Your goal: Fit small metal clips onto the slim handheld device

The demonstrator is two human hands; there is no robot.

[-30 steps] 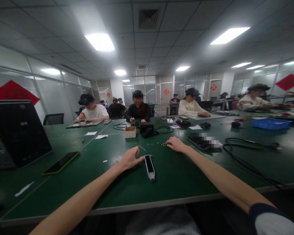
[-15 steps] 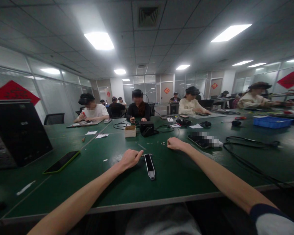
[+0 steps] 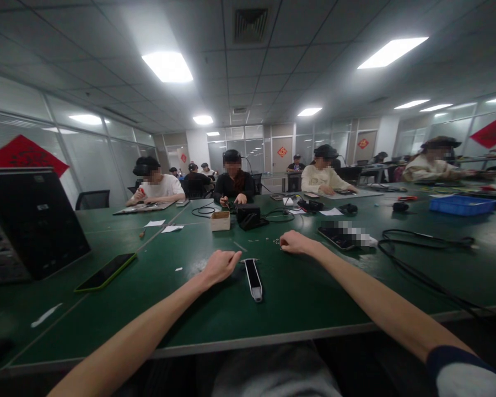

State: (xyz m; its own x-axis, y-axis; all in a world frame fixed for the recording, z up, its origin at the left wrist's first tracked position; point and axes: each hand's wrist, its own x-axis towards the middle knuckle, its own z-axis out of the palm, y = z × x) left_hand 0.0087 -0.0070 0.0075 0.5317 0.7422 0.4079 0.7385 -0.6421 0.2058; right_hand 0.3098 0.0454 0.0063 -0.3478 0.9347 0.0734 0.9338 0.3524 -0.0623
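Note:
A long, narrow device (image 3: 254, 280) with a pale frame and a dark face lies on the green table in front of me. Close to the left of its far end is my left hand (image 3: 222, 266), fingers curled and thumb pointing at the device. Whatever those fingers hold, if anything, is hidden. My right hand (image 3: 296, 242) rests further out to the right, its fingertips drawn together at a few tiny pale parts (image 3: 277, 241). Anything in that pinch is too small to name.
A small open box (image 3: 220, 221) and a black object (image 3: 248, 216) stand beyond my hands. Left are a green-edged phone (image 3: 105, 272) and a black computer case (image 3: 37, 220). Right are black cables (image 3: 413, 264) and a blue tray (image 3: 463, 205). People sit opposite.
My right hand has shifted slightly left, closer over the tiny parts. My left hand and the narrow device stay put. The person opposite has moved a hand.

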